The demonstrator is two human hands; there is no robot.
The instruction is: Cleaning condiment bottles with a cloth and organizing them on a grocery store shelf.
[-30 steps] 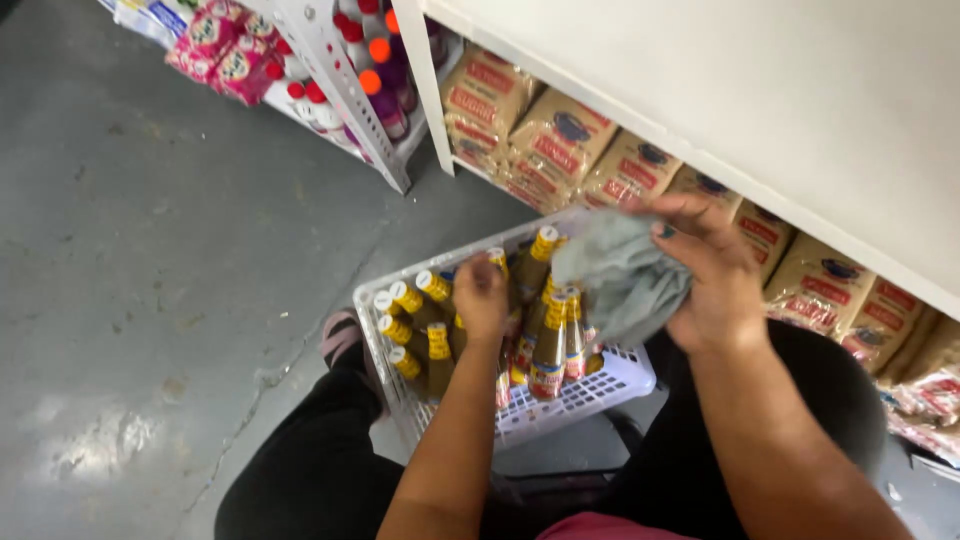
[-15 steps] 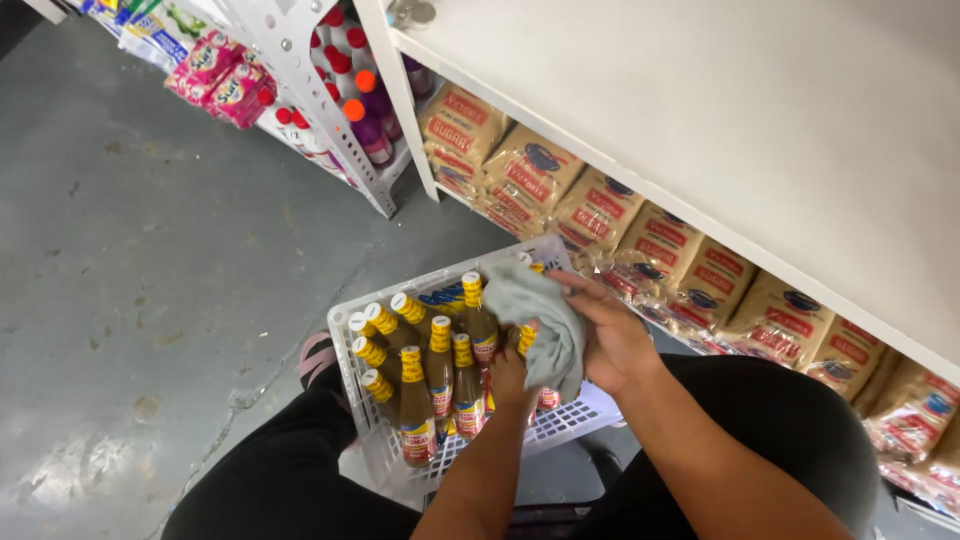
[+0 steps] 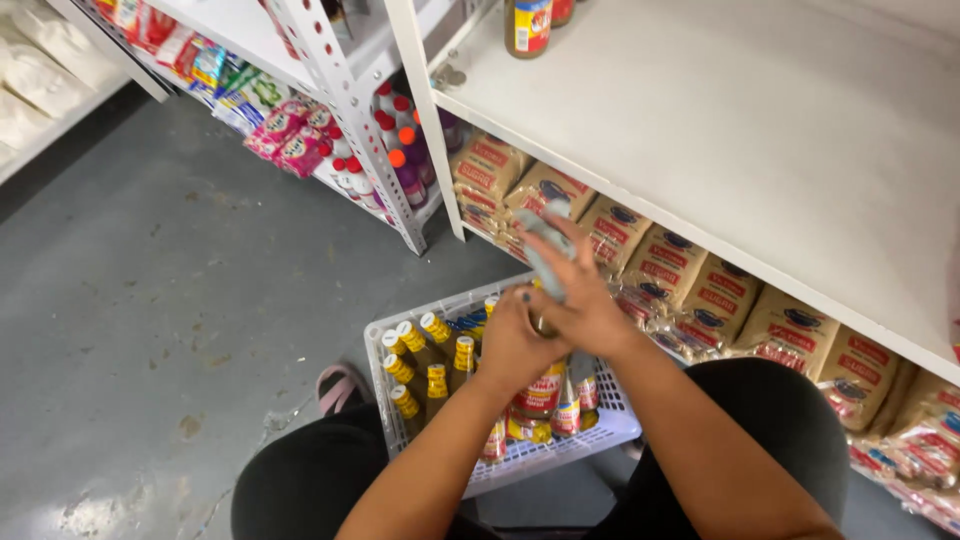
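A white plastic basket [image 3: 545,462] rests on my lap, packed with several brown bottles with yellow caps [image 3: 422,362]. My left hand [image 3: 508,348] grips one brown bottle with a red label [image 3: 541,392], held upright just above the others. My right hand [image 3: 590,305] is closed on a grey cloth [image 3: 545,250] and presses it against the top of that bottle. The bottle's cap is hidden under my hands and the cloth.
A white shelf board [image 3: 760,130] runs on the right, with a jar [image 3: 528,25] at its far end. Brown packets [image 3: 700,285] fill the shelf below. Bottles with red and orange caps [image 3: 402,145] and pink packets [image 3: 285,135] sit on the rack behind. A pink slipper [image 3: 340,385] lies on the grey floor.
Both hands came together over the basket. The left hand lifted one bottle and the right hand brought the cloth onto its top. The view has tilted up toward the shelves.
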